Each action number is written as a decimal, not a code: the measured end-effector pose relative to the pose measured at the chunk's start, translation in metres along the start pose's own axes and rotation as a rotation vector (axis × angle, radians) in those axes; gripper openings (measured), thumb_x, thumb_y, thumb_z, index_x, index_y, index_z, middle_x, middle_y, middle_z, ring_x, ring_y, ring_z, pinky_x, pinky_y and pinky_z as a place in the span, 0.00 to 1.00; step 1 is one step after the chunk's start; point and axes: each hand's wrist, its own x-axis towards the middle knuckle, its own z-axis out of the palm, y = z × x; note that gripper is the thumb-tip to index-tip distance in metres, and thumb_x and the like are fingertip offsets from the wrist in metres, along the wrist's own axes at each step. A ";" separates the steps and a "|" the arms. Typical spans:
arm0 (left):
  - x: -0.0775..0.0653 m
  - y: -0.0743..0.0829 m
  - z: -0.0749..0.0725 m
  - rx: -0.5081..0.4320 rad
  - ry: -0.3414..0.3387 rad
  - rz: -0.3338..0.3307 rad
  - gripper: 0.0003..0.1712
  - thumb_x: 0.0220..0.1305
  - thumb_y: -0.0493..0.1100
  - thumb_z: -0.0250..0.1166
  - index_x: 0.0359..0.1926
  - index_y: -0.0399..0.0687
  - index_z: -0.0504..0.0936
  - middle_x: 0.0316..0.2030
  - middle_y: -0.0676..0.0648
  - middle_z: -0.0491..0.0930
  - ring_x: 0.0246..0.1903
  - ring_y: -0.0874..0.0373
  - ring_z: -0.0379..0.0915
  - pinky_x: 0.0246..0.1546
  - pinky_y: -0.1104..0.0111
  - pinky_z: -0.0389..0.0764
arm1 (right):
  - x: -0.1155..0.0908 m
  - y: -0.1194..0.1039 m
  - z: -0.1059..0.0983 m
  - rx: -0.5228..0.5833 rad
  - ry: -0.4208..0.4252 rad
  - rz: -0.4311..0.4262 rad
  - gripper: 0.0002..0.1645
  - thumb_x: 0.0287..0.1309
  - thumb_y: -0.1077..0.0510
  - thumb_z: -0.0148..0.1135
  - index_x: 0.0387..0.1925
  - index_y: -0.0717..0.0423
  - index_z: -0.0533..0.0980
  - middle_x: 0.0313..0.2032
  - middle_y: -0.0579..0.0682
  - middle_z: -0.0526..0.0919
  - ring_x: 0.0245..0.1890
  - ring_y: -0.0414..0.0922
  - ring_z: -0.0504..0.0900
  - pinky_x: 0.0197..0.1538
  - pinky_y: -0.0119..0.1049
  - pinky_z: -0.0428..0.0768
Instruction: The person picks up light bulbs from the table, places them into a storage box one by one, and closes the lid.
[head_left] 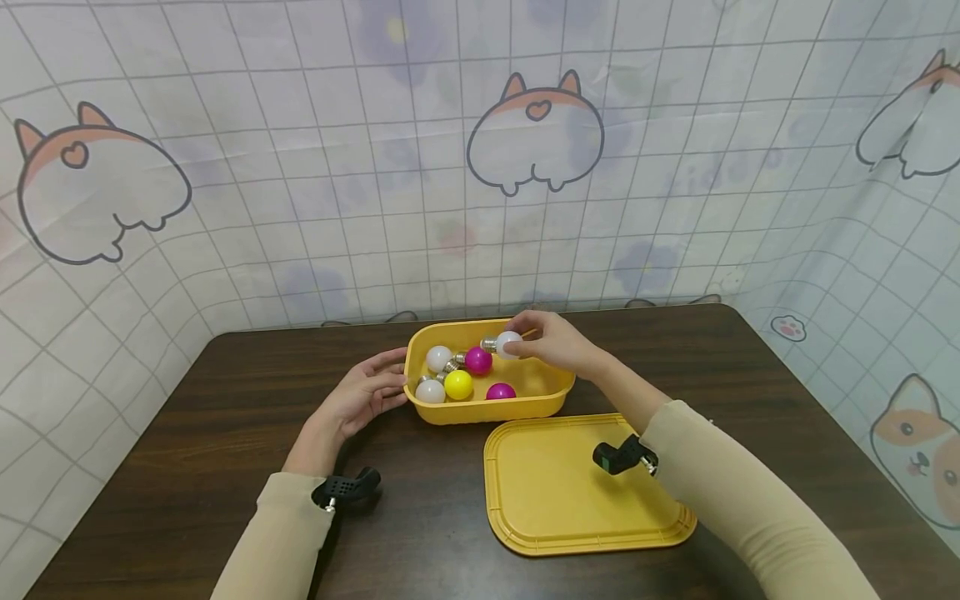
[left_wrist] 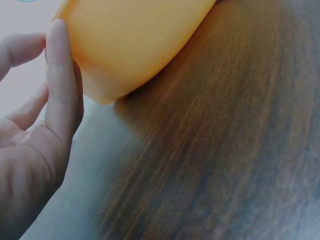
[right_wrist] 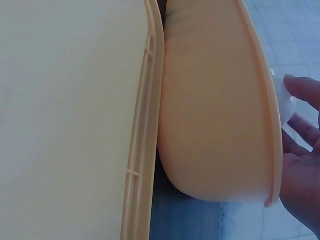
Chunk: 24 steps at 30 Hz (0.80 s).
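A yellow plastic bin (head_left: 495, 410) stands toward the back of the table, holding several small light bulbs. My right hand (head_left: 558, 343) pinches a white light bulb (head_left: 508, 345) by its globe over the bin, its metal base pointing left. Inside lie a yellow bulb (head_left: 459, 384), two magenta bulbs, one of them a magenta bulb (head_left: 478, 361) near the middle, and two more white ones, such as the white bulb (head_left: 431, 392) at the left. Straight fingers of my left hand (head_left: 366, 392) touch the bin's left end; in the left wrist view they rest against its outer wall (left_wrist: 125, 45).
A flat yellow lid (head_left: 577, 483) lies on the dark wooden table (head_left: 405, 517) just in front of the bin, partly under the right forearm. Behind the table hangs a white gridded cloth (head_left: 375, 208) with cartoon animals.
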 end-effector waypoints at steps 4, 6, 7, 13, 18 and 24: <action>0.000 0.000 0.000 0.006 -0.003 0.000 0.36 0.74 0.31 0.60 0.78 0.40 0.58 0.67 0.31 0.68 0.45 0.54 0.84 0.45 0.67 0.86 | -0.001 -0.001 0.003 0.008 -0.027 -0.007 0.20 0.66 0.54 0.70 0.55 0.58 0.78 0.53 0.55 0.81 0.50 0.52 0.82 0.55 0.43 0.83; 0.000 0.000 0.000 0.007 0.000 -0.001 0.36 0.74 0.31 0.60 0.78 0.41 0.58 0.67 0.30 0.68 0.45 0.54 0.84 0.46 0.67 0.86 | 0.000 -0.001 0.004 0.015 -0.036 -0.011 0.20 0.66 0.55 0.70 0.55 0.58 0.79 0.52 0.55 0.81 0.49 0.51 0.83 0.55 0.42 0.84; 0.000 0.000 0.000 0.005 0.002 -0.003 0.36 0.74 0.31 0.60 0.78 0.41 0.59 0.67 0.31 0.68 0.45 0.54 0.84 0.45 0.67 0.86 | 0.000 0.000 0.005 0.016 -0.038 -0.015 0.20 0.66 0.55 0.70 0.55 0.58 0.79 0.52 0.55 0.81 0.48 0.51 0.83 0.54 0.42 0.84; 0.001 0.000 0.000 -0.005 0.012 -0.007 0.35 0.73 0.30 0.61 0.77 0.42 0.61 0.64 0.33 0.72 0.44 0.54 0.84 0.45 0.67 0.86 | 0.002 0.002 0.008 0.010 -0.046 -0.040 0.21 0.65 0.56 0.70 0.55 0.61 0.78 0.50 0.55 0.82 0.45 0.51 0.83 0.51 0.40 0.84; 0.001 0.000 -0.001 0.001 0.000 0.001 0.36 0.73 0.31 0.61 0.78 0.40 0.59 0.63 0.34 0.73 0.44 0.55 0.84 0.45 0.67 0.86 | 0.005 0.003 0.012 -0.001 -0.056 -0.060 0.21 0.64 0.55 0.72 0.54 0.60 0.79 0.48 0.53 0.83 0.45 0.51 0.81 0.50 0.39 0.83; 0.002 0.001 -0.002 0.007 -0.007 0.001 0.36 0.73 0.31 0.61 0.78 0.39 0.58 0.62 0.35 0.73 0.43 0.55 0.84 0.45 0.67 0.86 | 0.006 0.005 0.016 0.002 -0.067 -0.064 0.22 0.64 0.54 0.72 0.54 0.61 0.79 0.49 0.54 0.83 0.46 0.51 0.82 0.51 0.40 0.83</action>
